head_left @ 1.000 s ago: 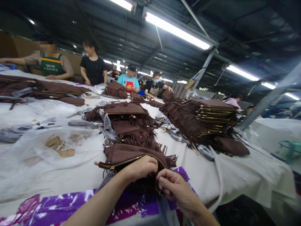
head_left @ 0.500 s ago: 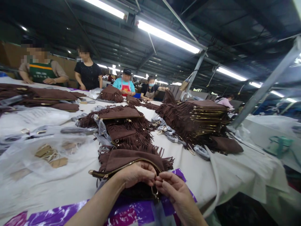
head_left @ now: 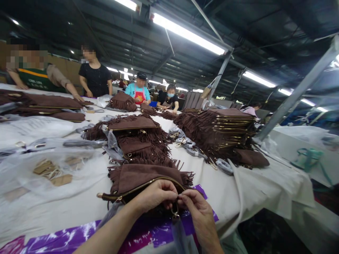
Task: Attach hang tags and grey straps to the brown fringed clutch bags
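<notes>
A brown fringed suede bag (head_left: pixel 143 178) with a gold zipper lies open at the near edge of the white-covered table (head_left: pixel 79 208). My left hand (head_left: pixel 156 195) is closed on the bag's edge by the zipper end. My right hand (head_left: pixel 197 208) pinches the same spot, fingertips meeting the left. A small metal clasp (head_left: pixel 174 212) hangs between the two hands, with a pale strap (head_left: pixel 180 234) hanging below it.
More fringed bags (head_left: pixel 140 139) lie behind the near one; a tall stack (head_left: pixel 227 132) stands at right. Grey straps with clasps (head_left: pixel 190 146) lie between them. Plastic bags with tan tags (head_left: pixel 50 171) sit at left. Several people work along the far side. The table edge drops off at right.
The view has shifted slightly. My hands have come closer together at the zipper end, and the metal clasp now hangs in plain view between them.
</notes>
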`<state>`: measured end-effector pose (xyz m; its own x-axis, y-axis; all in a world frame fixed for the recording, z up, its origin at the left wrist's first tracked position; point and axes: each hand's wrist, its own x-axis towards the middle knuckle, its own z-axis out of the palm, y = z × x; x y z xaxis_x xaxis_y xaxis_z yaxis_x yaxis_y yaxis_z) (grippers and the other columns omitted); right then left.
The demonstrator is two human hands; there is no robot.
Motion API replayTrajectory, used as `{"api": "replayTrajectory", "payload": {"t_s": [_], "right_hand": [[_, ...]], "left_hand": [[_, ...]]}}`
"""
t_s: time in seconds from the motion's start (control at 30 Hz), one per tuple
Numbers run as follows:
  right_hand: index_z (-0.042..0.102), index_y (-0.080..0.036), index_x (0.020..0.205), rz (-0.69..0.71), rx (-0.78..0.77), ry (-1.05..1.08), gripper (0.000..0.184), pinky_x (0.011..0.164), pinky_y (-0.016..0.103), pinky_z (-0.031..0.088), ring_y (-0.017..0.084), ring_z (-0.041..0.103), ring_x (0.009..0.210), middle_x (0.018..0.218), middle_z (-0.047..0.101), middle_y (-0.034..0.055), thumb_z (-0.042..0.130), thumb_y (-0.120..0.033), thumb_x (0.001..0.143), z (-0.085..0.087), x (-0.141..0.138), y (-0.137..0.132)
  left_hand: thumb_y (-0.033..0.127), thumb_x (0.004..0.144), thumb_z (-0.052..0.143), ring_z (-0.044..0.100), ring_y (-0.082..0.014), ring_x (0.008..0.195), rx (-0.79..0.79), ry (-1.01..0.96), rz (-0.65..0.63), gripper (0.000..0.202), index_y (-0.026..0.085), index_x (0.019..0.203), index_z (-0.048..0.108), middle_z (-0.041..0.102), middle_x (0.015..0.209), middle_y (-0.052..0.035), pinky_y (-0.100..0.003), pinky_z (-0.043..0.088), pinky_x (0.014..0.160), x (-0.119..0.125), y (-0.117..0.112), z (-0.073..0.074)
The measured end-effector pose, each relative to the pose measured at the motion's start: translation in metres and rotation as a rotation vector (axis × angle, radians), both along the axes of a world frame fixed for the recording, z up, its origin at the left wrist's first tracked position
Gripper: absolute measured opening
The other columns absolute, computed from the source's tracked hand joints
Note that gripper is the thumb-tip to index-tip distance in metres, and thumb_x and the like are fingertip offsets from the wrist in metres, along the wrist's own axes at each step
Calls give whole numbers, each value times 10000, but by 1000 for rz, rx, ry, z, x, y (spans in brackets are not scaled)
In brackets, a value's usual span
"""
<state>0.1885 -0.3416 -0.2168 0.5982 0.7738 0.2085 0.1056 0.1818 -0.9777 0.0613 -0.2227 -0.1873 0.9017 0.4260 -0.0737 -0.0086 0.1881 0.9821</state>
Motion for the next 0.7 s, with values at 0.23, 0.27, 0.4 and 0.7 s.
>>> {"api": "replayTrajectory", "payload": {"t_s": [0.23, 0.27, 0.4, 0.7], "right_hand": [[715, -200, 795, -11, 7, -50, 234, 626, 233, 522, 154, 629, 647, 699, 687, -2, 761, -424, 747, -6, 1, -2], [714, -201, 790, -11, 7, -47, 233, 622, 232, 522, 153, 627, 642, 698, 687, -3, 762, -424, 743, -7, 1, -2], [713, -200, 785, -1, -6, -44, 222, 631, 237, 519, 155, 626, 647, 703, 685, -3, 762, -412, 742, -9, 4, -2], [694, -190, 753, 0, -57, -199, 212, 604, 244, 476, 166, 594, 636, 662, 655, 0, 699, -399, 787, -11, 3, -1]], "left_hand": [[311, 682, 570, 389, -61, 439, 208, 19, 66, 161, 151, 677, 553, 469, 526, 69, -182, 286, 425, 5, -6, -2], [305, 683, 564, 394, -61, 445, 214, 16, 66, 154, 152, 674, 550, 474, 531, 67, -182, 291, 432, 5, -6, -3], [300, 694, 562, 395, -64, 449, 219, 25, 66, 146, 157, 674, 542, 479, 538, 67, -186, 309, 442, 6, -6, -4], [281, 686, 556, 372, -63, 453, 241, 27, 116, 132, 157, 649, 530, 457, 529, 68, -190, 253, 441, 8, -8, -9]]}}
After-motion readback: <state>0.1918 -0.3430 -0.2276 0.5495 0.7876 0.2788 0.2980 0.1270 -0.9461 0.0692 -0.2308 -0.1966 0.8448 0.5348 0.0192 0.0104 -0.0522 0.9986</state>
